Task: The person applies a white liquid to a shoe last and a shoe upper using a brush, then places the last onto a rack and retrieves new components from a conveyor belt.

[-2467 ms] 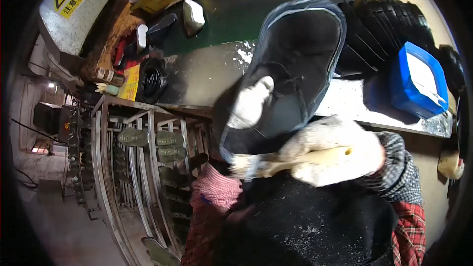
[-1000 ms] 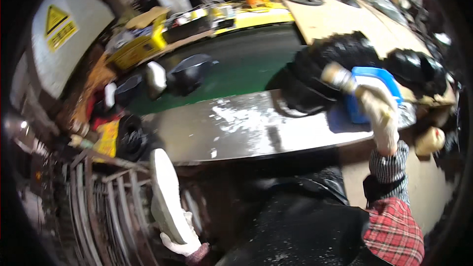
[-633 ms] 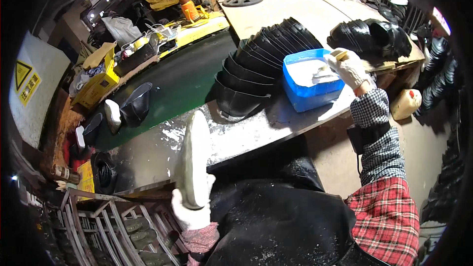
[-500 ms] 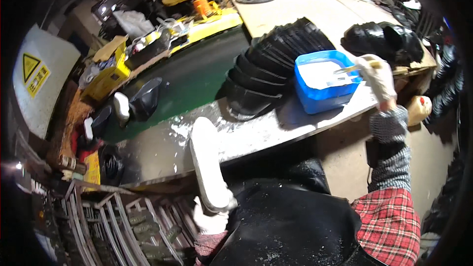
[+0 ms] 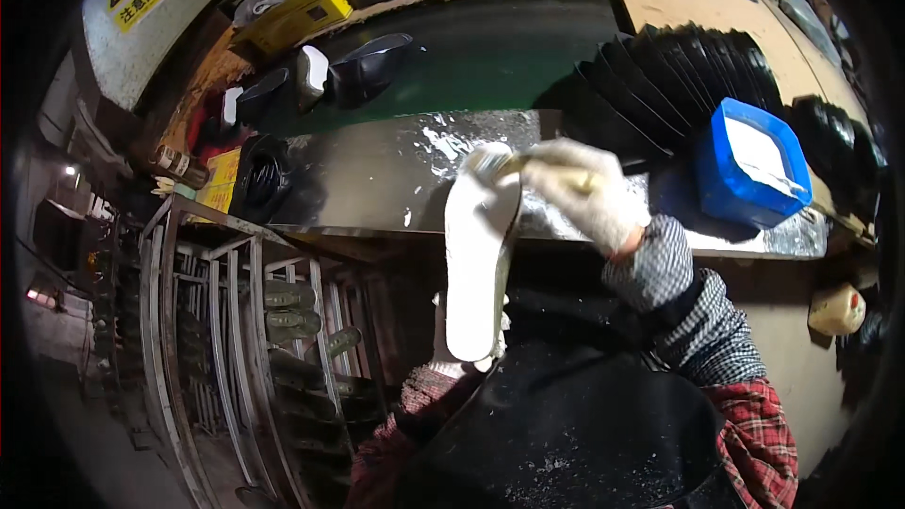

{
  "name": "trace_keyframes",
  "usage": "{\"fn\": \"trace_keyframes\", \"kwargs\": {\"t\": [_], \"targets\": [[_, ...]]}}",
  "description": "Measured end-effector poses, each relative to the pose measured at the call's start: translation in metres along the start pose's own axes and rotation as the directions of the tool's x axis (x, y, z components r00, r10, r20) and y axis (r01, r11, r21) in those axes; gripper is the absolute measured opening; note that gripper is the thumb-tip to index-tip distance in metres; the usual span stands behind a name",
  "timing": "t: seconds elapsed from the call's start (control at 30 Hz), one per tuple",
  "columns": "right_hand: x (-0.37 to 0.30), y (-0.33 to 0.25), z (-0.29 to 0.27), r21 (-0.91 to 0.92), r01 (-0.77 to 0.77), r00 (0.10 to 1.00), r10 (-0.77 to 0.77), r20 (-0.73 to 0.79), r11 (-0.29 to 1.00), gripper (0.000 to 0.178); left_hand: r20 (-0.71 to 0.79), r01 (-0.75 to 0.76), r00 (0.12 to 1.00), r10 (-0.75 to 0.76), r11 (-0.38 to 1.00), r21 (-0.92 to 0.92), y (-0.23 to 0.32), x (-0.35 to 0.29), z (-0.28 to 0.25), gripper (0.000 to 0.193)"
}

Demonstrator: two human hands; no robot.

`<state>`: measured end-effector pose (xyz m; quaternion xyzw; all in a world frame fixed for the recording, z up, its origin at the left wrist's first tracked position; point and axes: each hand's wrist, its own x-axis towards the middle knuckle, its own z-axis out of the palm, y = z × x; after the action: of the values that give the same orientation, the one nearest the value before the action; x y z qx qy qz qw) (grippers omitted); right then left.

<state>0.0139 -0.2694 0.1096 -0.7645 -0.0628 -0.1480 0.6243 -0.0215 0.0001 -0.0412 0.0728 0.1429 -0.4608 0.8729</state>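
Observation:
Below the table edge, my left hand (image 5: 448,347), in a white glove, grips a shoe-shaped piece (image 5: 474,273) from beneath, near its heel end. Its sole side faces up and is coated white, with the toe pointing away from me. My gloved right hand (image 5: 584,190) is closed round the handle of a brush (image 5: 492,166), whose bristles touch the sole near the toe. To the right, a blue tub (image 5: 731,193) holding white liquid stands on the metal-topped table edge (image 5: 363,174). Most of my left fingers are hidden under the shoe piece.
Nested black curved shells (image 5: 674,80) lean in a row behind the tub. At the left sit black shoe-shaped pieces (image 5: 370,68) and a white-soled one (image 5: 312,75). A metal rack (image 5: 222,320) with dark shoes stands left of me. A pale jug (image 5: 837,309) is at the right.
My right hand has brought the brush from the blue tub leftward onto the sole. The shoe piece has turned more upright in my left hand. The view has swung left and down.

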Motion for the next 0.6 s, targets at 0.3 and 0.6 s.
{"fn": "trace_keyframes", "kwargs": {"t": [0.3,0.6], "targets": [[-0.037,-0.029,-0.008,-0.040,0.272,0.850,-0.220,0.479,0.962,0.027,-0.013,-0.073,0.996,0.091,0.870,0.488,0.008,0.012,-0.025,0.085],[0.013,-0.047,0.010,-0.280,0.417,0.847,-0.258,0.464,0.864,0.025,0.468,0.126,0.873,-0.135,0.991,0.049,0.007,0.009,-0.004,0.081]]}}
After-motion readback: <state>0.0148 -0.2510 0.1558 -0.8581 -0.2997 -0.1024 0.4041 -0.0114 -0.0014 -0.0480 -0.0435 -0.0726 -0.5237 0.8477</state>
